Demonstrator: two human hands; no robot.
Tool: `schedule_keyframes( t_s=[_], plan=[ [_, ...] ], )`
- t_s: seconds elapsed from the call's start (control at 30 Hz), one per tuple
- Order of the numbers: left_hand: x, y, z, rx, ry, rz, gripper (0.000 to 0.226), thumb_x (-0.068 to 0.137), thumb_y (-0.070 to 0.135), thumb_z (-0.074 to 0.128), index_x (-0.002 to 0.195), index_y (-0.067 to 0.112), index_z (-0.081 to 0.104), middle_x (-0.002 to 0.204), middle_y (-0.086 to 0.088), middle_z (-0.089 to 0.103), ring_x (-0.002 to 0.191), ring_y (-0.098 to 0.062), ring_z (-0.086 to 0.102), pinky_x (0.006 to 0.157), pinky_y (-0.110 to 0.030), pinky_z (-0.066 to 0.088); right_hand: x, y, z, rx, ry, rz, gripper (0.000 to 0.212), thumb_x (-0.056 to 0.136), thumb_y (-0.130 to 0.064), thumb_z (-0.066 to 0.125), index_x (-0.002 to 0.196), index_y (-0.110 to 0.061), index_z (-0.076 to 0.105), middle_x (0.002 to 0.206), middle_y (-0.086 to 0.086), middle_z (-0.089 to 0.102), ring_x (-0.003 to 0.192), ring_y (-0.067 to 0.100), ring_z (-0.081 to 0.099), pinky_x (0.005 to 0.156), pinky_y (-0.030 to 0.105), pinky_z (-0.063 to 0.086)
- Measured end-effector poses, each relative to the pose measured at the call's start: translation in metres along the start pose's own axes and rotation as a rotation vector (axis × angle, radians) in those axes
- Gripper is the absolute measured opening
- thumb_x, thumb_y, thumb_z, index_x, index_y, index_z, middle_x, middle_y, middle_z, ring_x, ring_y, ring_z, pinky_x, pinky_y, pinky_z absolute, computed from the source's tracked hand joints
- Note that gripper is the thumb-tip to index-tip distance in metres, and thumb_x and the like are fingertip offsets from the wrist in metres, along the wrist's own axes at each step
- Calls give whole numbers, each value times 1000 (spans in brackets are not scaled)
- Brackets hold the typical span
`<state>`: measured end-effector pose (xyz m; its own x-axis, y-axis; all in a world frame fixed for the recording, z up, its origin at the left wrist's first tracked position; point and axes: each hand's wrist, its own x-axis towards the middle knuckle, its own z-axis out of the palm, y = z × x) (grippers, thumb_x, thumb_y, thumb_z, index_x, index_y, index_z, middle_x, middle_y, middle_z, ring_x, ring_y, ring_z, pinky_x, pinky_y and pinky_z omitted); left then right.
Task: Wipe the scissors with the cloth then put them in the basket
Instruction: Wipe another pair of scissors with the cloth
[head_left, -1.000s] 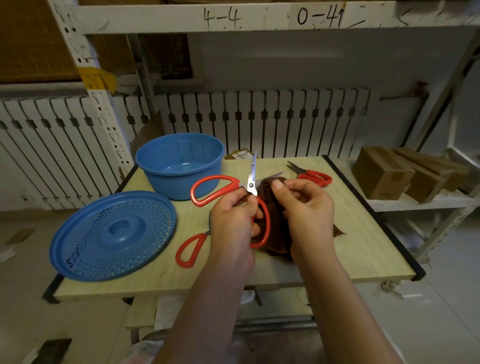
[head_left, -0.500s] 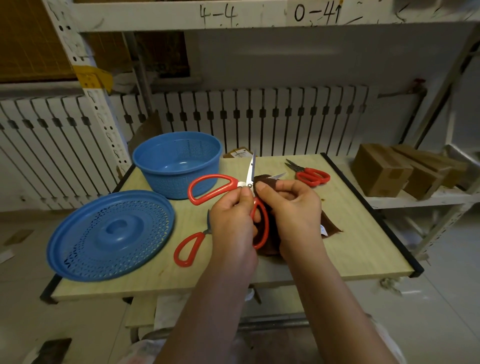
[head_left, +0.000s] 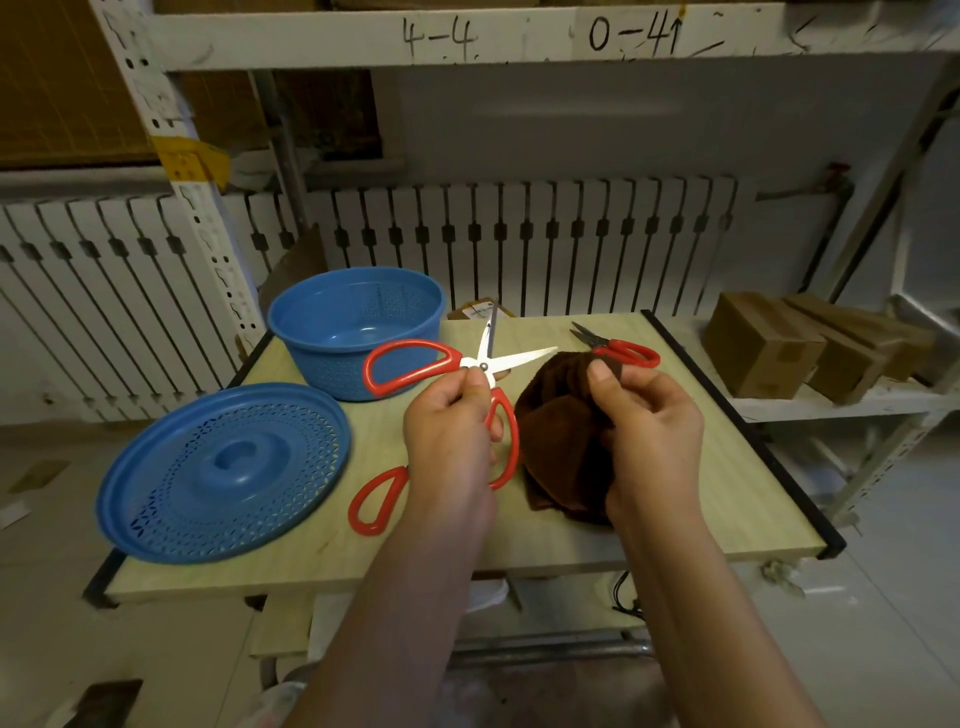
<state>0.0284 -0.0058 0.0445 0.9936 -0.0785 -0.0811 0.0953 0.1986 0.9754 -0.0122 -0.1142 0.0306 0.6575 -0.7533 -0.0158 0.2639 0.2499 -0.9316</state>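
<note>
Soft, dim indoor light falls from above and leaves only faint shadows on the bench (head_left: 675, 499), with a small glare spot inside the blue basket (head_left: 370, 328). The wide lens bends the shelf beam (head_left: 467, 36) and radiator slats (head_left: 571, 234) near the edges, and the forearms at the bottom look soft and slightly blurred.

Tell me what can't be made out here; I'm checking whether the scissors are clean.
Head view only:
- Second scissors: blades hidden under left hand.
- Held scissors: any dirt on blades too small.
- Brown cloth: right side covered by right hand.

Left hand (head_left: 452, 441) grip pinched, fingers curled; right hand (head_left: 649, 436) grip bunched, thumb up.
</note>
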Motion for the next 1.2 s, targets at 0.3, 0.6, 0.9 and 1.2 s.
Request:
schedule_keyframes(
  t_s=[0.3,0.6,0.9,1.2],
  plan=[
    [0,-3,0,65,12,40,26,100,26,49,82,16,65,61,-2,46,56,-15,38,50,-24,33,-14,11,7,-492,11,-444,14,84,-24,68,93,-31,59,90,-8,61,88,6,59,78,24,51],
    [18,10,-17,214,-81,94,26,99,22,50,82,16,67,62,-4,44,51,-10,37,44,-19,30,8,-18,-14,-667,-98,-546,23,87,-22,67,108,-30,65,104,-15,58,95,-8,52,81,7,43],
    [29,34,-19,596,-163,232,27,97,22,52,79,12,68,69,-3,51,69,-17,46,69,-37,42,16,-46,0,-870,-329,-570,23,85,-22,69,103,-35,59,95,-23,51,88,-8,48,73,12,40],
    [26,27,-10,462,-184,208,28,95,16,55,68,17,62,64,-2,51,60,-16,44,59,-31,38,7,-21,9,-830,-441,-517,15,81,-29,73,89,-38,64,84,-23,63,90,-12,55,73,5,46]
  ],
)
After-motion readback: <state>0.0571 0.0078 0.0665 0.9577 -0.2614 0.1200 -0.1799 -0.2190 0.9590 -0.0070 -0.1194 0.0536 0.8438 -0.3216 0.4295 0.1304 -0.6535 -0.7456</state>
